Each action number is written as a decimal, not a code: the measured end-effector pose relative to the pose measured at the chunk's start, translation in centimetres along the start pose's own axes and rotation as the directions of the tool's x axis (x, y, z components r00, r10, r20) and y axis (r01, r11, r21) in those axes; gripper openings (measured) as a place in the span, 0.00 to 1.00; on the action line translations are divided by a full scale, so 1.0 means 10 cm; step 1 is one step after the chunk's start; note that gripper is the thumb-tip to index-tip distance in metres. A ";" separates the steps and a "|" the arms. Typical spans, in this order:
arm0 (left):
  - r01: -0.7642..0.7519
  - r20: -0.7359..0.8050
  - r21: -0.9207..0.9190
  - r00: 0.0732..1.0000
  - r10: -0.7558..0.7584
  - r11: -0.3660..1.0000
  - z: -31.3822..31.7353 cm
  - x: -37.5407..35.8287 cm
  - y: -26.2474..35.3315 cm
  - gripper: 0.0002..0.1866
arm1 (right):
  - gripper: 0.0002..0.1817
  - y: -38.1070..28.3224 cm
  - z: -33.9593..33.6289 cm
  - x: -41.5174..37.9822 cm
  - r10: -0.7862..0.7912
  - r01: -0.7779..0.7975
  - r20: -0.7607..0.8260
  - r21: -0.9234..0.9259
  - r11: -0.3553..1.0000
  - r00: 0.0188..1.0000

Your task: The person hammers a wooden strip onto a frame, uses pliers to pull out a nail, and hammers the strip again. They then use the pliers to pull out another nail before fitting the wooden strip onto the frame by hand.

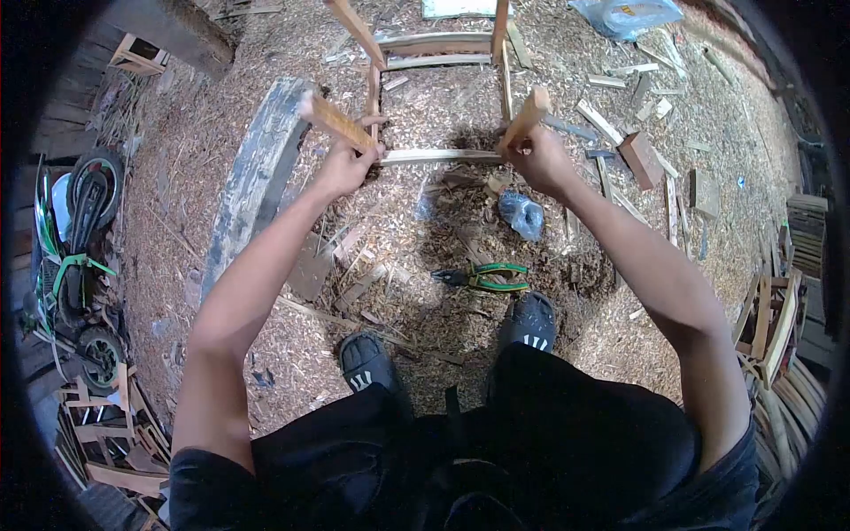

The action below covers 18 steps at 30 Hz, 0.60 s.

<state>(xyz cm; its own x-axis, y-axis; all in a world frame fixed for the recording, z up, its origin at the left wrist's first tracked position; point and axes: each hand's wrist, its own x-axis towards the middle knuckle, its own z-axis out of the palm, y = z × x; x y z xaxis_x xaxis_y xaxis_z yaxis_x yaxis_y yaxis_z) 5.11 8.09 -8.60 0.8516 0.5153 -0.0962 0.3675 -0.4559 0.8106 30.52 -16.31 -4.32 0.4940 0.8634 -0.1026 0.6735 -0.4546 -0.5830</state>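
A wooden frame (443, 156) with upright legs and joining rails stands on the ground in front of me, like the frame of a stool. My left hand (347, 166) grips it at the near left corner, around the base of the left leg (341, 122), with one finger stretched along the side rail. At the near right corner my right hand (542, 161) is closed around the other near leg (529, 113). A hammer (571, 128) lies just beyond the right hand. Pliers with green and black handles (487, 276) rest on the ground before my feet.
Wood chips cover the ground. A thick weathered plank (257, 177) lies to the left, and a clear plastic bag (521, 217) sits below the frame. Offcuts and a wooden block (641, 161) are scattered at right. A small motorbike (75, 257) stands far left.
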 end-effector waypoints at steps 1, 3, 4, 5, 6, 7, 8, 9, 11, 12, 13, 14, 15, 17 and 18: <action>0.001 0.003 0.000 1.000 -0.001 1.000 -0.01 0.02 -0.02 0.27 | 0.14 0.00 0.00 0.05 0.003 -0.003 0.001 0.001 1.000 1.000; 0.361 0.080 -0.230 0.933 -0.352 0.904 -0.06 0.04 -0.04 0.32 | 0.16 0.02 -0.03 0.16 0.111 -0.124 0.086 0.161 0.979 0.990; 0.363 0.084 -0.228 0.932 -0.353 0.904 -0.10 0.03 -0.03 0.32 | 0.16 0.04 -0.03 0.18 0.116 -0.129 0.087 0.163 0.978 0.989; 0.391 0.151 -0.489 0.918 -0.366 0.780 -0.15 0.01 -0.03 0.32 | 0.14 0.06 -0.04 0.19 0.061 -0.068 0.065 0.118 0.991 0.996; 0.401 0.217 -0.705 0.907 -0.361 0.584 -0.20 -0.01 -0.02 0.32 | 0.11 0.05 -0.04 0.19 0.003 -0.006 0.047 0.072 0.997 0.999; 0.397 0.269 -0.768 0.912 -0.309 0.502 -0.20 -0.03 0.03 0.27 | 0.11 0.04 -0.05 0.19 0.004 -0.008 0.048 0.076 0.997 0.999; 0.400 0.269 -0.767 0.911 -0.314 0.501 -0.20 -0.03 0.00 0.27 | 0.11 0.03 -0.07 0.17 0.020 -0.024 0.054 0.064 0.998 0.998; 0.420 0.297 -0.834 0.888 -0.350 0.358 -0.19 -0.01 -0.06 0.26 | 0.12 0.02 -0.07 0.16 0.035 -0.038 0.060 0.051 0.998 0.998; 0.428 0.334 -0.885 0.857 -0.392 0.183 -0.17 0.01 -0.17 0.25 | 0.12 0.03 -0.07 0.17 0.052 -0.057 0.077 0.067 0.996 0.996; 0.427 0.332 -0.886 0.857 -0.394 0.182 -0.16 0.03 -0.18 0.25 | 0.13 0.02 -0.07 0.18 0.070 -0.078 0.090 0.085 0.993 0.993; 0.471 0.339 -0.846 0.837 -0.430 0.250 -0.15 0.06 -0.19 0.23 | 0.13 0.01 -0.08 0.18 0.069 -0.076 0.091 0.084 0.994 0.994; 0.514 0.342 -0.798 0.816 -0.466 0.315 -0.13 0.10 -0.19 0.22 | 0.14 0.01 -0.10 0.18 0.072 -0.080 0.098 0.077 0.994 0.993; 0.514 0.342 -0.798 0.816 -0.466 0.315 -0.11 0.13 -0.20 0.22 | 0.14 0.01 -0.10 0.18 0.077 -0.085 0.106 0.070 0.994 0.991; 0.591 0.334 -0.719 0.754 -0.565 0.364 -0.07 0.19 -0.22 0.20 | 0.14 0.06 -0.09 0.19 0.059 -0.065 0.100 0.058 0.996 0.993; 0.591 0.334 -0.720 0.755 -0.564 0.365 -0.05 0.21 -0.19 0.20 | 0.14 0.05 -0.10 0.19 0.041 -0.045 0.095 0.046 0.998 0.995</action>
<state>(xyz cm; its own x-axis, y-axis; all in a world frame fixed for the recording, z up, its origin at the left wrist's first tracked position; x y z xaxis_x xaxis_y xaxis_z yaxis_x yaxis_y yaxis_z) 6.02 10.44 -10.02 0.5604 0.4040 -0.7230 0.3683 0.6603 0.6544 32.35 -15.17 -4.04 0.4667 0.8610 -0.2019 0.6246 -0.4826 -0.6140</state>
